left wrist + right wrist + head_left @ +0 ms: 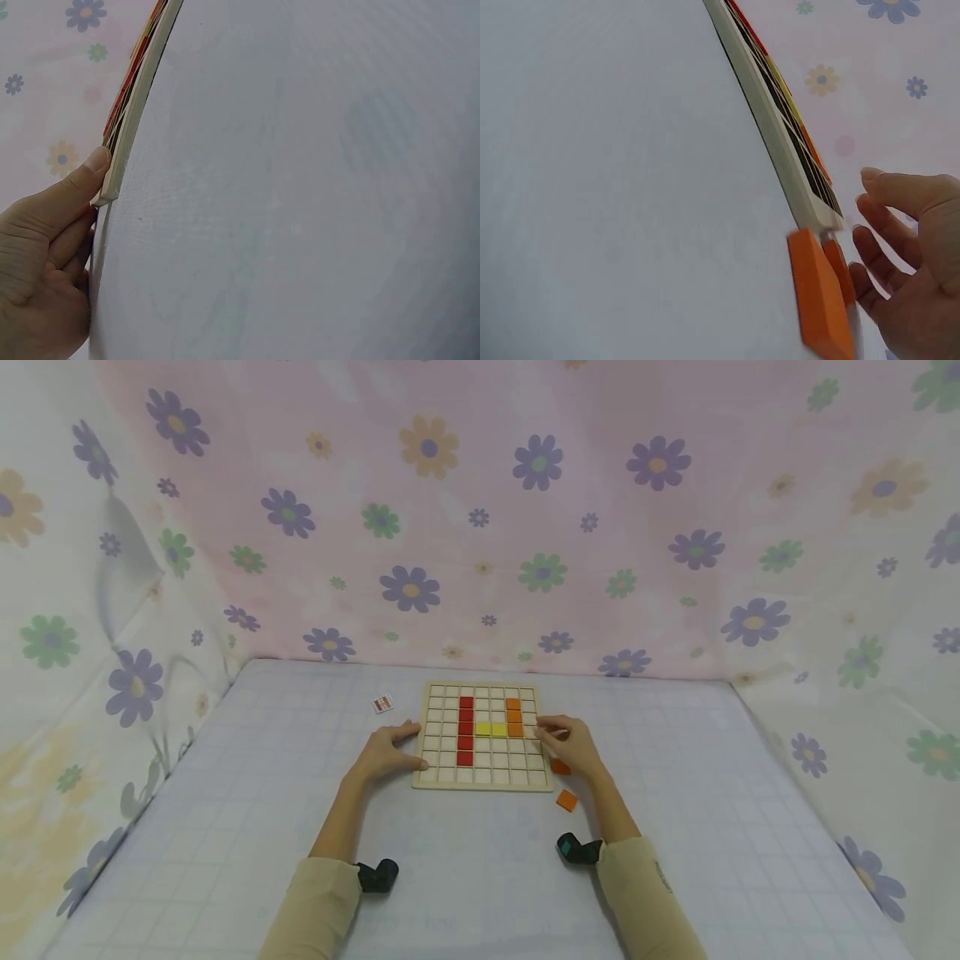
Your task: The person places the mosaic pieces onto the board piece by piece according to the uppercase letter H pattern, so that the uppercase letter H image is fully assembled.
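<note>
A wooden grid board lies flat on the table, with a column of several red tiles, two yellow tiles in a row and a short column of orange tiles. My left hand touches the board's left side, thumb on the rim near the front corner, as the left wrist view shows. At the right edge is my right hand, fingers loosely bent, with a gap between thumb and forefinger in the right wrist view. Two loose orange tiles lie beside the board's front right corner, one partly under that hand.
A small printed card lies on the table left of the board's far corner. The white tabletop reaches back to a flowered cloth, which also hangs along both sides. Each wrist carries a small black camera.
</note>
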`<state>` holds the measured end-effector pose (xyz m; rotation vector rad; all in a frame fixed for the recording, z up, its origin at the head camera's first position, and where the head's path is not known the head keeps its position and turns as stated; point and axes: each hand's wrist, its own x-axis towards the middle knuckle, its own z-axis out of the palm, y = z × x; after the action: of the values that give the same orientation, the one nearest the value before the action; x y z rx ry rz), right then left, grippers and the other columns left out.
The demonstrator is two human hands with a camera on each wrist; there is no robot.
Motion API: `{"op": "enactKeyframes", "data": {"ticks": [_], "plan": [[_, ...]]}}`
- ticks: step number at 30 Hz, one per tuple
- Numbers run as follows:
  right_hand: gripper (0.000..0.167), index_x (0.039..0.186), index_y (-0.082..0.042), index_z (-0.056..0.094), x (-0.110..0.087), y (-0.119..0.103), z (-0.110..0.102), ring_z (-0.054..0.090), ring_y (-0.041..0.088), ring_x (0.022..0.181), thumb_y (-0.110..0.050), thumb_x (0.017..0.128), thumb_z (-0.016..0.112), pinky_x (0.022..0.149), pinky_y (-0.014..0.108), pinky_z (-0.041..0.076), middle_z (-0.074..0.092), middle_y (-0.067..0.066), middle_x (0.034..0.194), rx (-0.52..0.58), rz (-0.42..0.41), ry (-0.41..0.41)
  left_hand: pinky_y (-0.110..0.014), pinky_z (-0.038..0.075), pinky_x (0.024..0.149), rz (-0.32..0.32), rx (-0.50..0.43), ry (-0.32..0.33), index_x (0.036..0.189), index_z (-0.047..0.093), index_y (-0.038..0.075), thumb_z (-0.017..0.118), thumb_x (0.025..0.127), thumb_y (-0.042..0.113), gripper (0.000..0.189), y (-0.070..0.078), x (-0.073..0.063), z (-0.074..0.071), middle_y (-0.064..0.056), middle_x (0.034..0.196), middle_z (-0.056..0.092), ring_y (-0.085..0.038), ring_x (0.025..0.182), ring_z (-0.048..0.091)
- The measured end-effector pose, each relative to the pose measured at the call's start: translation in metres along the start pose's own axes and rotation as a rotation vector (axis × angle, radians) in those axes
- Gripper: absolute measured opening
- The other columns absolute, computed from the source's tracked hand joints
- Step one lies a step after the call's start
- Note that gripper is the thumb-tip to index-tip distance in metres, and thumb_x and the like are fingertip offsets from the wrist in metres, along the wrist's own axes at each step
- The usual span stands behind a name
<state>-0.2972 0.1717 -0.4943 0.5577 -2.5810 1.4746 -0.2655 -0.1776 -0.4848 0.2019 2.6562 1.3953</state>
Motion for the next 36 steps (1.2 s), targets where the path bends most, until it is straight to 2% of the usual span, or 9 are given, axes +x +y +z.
{"op": "enactKeyframes", "data": {"ticks": [5, 10, 16, 23, 28, 32, 36], "plan": [[0.033, 0.112, 0.015, 0.060, -0.014, 0.000, -0.013, 0.059, 0.042, 0.095, -0.003, 0.085, 0.066, 0.080, 0.045, 0.053, 0.061, 0.031, 0.110, -0.019, 0.053, -0.024, -0.048, 0.019, 0.114, 0.002, 0.008, 0.005, 0.131, 0.053, 0.001, 0.086, 0.064, 0.018, 0.077, 0.001, 0.000, 0.000, -0.018, 0.143, 0.040, -0.033, 0.136, 0.033], [0.035, 0.112, 0.009, 0.063, -0.027, -0.003, -0.023, 0.060, 0.036, 0.096, -0.009, 0.083, 0.070, 0.083, 0.045, 0.052, 0.064, 0.025, 0.111, -0.106, 0.090, -0.042, -0.048, 0.019, 0.115, -0.009, 0.017, 0.001, 0.132, 0.053, 0.002, 0.085, 0.064, 0.020, 0.077, 0.000, 0.000, 0.001, -0.017, 0.144, 0.040, -0.033, 0.137, 0.032], [0.039, 0.112, 0.005, 0.065, -0.038, -0.004, -0.031, 0.057, 0.036, 0.103, -0.013, 0.079, 0.075, 0.088, 0.052, 0.048, 0.064, 0.022, 0.113, -0.081, 0.106, -0.096, -0.048, 0.019, 0.115, -0.016, 0.014, 0.005, 0.132, 0.053, 0.003, 0.085, 0.064, 0.020, 0.077, 0.000, 0.001, 0.001, -0.016, 0.143, 0.040, -0.033, 0.137, 0.032], [0.036, 0.109, 0.001, 0.067, -0.042, 0.000, -0.030, 0.060, 0.031, 0.100, -0.014, 0.078, 0.076, 0.084, 0.039, 0.050, 0.067, 0.016, 0.109, -0.122, 0.086, -0.128, -0.049, 0.020, 0.114, 0.013, 0.016, -0.001, 0.132, 0.052, 0.000, 0.085, 0.065, 0.021, 0.077, -0.002, 0.002, 0.001, -0.019, 0.143, 0.040, -0.034, 0.136, 0.033], [0.030, 0.105, 0.001, 0.069, -0.042, -0.003, -0.029, 0.060, 0.028, 0.094, -0.010, 0.077, 0.075, 0.079, 0.033, 0.050, 0.068, 0.014, 0.103, -0.110, 0.055, -0.136, -0.048, 0.019, 0.114, 0.002, 0.012, 0.002, 0.132, 0.052, 0.001, 0.085, 0.065, 0.021, 0.078, -0.002, 0.002, 0.001, -0.017, 0.143, 0.040, -0.033, 0.136, 0.033], [0.026, 0.102, 0.001, 0.069, -0.043, -0.006, -0.030, 0.060, 0.027, 0.093, -0.008, 0.078, 0.073, 0.080, 0.033, 0.049, 0.068, 0.013, 0.101, -0.126, 0.055, -0.155, -0.048, 0.019, 0.115, -0.001, 0.003, -0.001, 0.132, 0.053, 0.001, 0.085, 0.064, 0.021, 0.078, -0.002, 0.002, 0.001, -0.017, 0.143, 0.040, -0.032, 0.136, 0.033], [0.033, 0.106, 0.002, 0.067, -0.044, -0.008, -0.031, 0.058, 0.026, 0.094, -0.007, 0.075, 0.072, 0.085, 0.037, 0.048, 0.067, 0.013, 0.103, -0.132, 0.092, -0.194, -0.048, 0.019, 0.114, 0.001, 0.003, 0.000, 0.132, 0.053, 0.001, 0.085, 0.064, 0.021, 0.078, -0.001, 0.001, 0.000, -0.018, 0.143, 0.040, -0.033, 0.136, 0.032]]}}
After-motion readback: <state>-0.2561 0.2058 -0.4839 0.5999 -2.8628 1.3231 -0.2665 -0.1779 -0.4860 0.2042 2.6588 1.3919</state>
